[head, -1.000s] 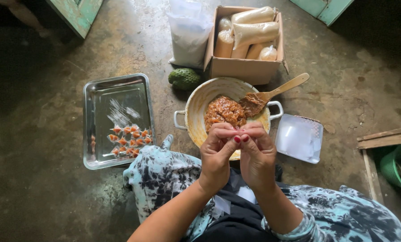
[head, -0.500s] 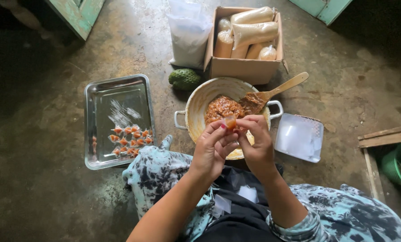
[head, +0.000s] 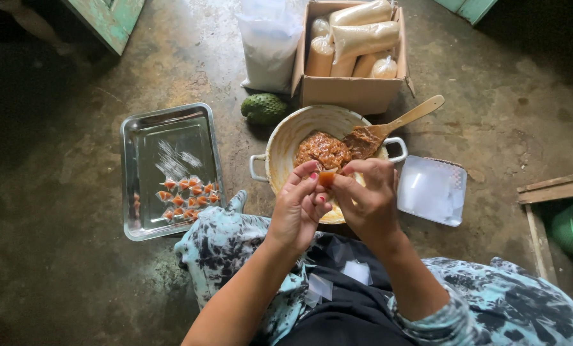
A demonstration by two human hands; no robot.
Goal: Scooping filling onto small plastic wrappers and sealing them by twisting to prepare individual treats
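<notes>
The small orange-brown piece of paste [head: 326, 177] sits pinched between the fingertips of both my hands, held just above the near rim of the pan. My left hand [head: 299, 208] is closed around it from the left, thumb and forefinger meeting on the piece. My right hand [head: 368, 198] is closed on it from the right in the same way, the two sets of fingertips touching.

From the head camera, looking down at the floor [head: 62, 282], the cream-coloured pan [head: 285, 138] with two handles stands right in front of my knees. In it lies a mound of brown paste [head: 322, 150], and a wooden spoon [head: 395, 125] rests in the paste with its handle over the far right rim. To my left a metal tray [head: 165, 131] lies on the floor, with rows of small wrapped orange pieces [head: 187, 195] in its near half. To the right of the pan is a stack of clear wrappers [head: 430, 189]. Behind the pan stands a cardboard box [head: 350, 93] holding filled plastic bags [head: 363, 38], a green bumpy fruit [head: 264, 109] just left of it, and a white sack [head: 270, 45] beyond the fruit. A few loose wrappers [head: 357, 272] lie on my lap.
</notes>
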